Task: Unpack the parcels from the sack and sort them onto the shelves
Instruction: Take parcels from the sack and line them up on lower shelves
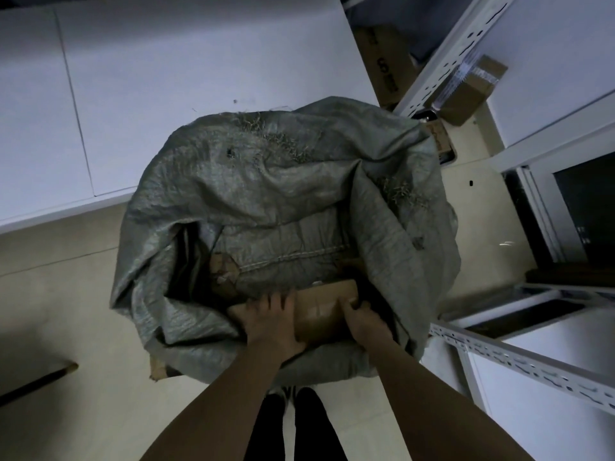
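A big grey woven sack (266, 181) stands on the floor in front of me with its mouth open toward me. At the near rim a brown cardboard parcel (324, 311) lies taped across its top. My left hand (271, 322) grips the parcel's left end, and my right hand (361, 319) grips its right end. Deeper inside the sack, a second cardboard box (223, 266) shows a torn corner; the rest of it is hidden under a fold of sacking.
White metal shelving (519, 357) runs along the right, with a taped cardboard box (472, 91) on a far shelf and a tall carton (386, 64) behind the upright. White panels (133, 78) lie at the back left. A cardboard scrap (156, 371) pokes from under the sack.
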Available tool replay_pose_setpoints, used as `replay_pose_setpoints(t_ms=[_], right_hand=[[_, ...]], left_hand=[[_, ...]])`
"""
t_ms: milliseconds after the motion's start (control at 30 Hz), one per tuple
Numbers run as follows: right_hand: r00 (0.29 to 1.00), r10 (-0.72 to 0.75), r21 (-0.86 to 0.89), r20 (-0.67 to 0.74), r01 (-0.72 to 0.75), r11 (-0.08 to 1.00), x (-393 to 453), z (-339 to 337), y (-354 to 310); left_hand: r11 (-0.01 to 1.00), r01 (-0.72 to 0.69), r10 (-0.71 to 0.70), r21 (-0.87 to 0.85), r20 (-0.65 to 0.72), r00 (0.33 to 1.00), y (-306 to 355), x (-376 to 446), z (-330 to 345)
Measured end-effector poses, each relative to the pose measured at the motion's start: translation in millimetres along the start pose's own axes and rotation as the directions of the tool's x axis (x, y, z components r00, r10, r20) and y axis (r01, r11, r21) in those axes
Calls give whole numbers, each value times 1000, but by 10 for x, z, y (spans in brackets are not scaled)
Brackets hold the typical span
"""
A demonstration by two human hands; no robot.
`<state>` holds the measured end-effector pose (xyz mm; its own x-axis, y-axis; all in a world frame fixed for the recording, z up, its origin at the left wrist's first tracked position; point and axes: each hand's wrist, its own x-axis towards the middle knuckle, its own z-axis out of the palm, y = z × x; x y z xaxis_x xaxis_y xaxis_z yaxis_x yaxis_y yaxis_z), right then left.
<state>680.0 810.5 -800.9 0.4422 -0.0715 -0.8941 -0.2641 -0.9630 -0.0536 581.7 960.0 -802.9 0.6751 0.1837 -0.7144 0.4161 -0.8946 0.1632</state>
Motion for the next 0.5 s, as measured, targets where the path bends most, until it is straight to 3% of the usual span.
replay_pose_setpoints(t_ms=[233,400,500], right_hand=[[999,23,147,-49,-16,989,109,90,-30],[940,37,327,-338,80,942,137,121,-142],[897,5,365,-442,175,914,87,125,-274]], left_hand=[[979,-27,35,202,-36,999,-11,11,302],[990,16,-39,-138,-164,986,-22,128,313],[985,68,-92,-156,-153,984,-57,255,197]])
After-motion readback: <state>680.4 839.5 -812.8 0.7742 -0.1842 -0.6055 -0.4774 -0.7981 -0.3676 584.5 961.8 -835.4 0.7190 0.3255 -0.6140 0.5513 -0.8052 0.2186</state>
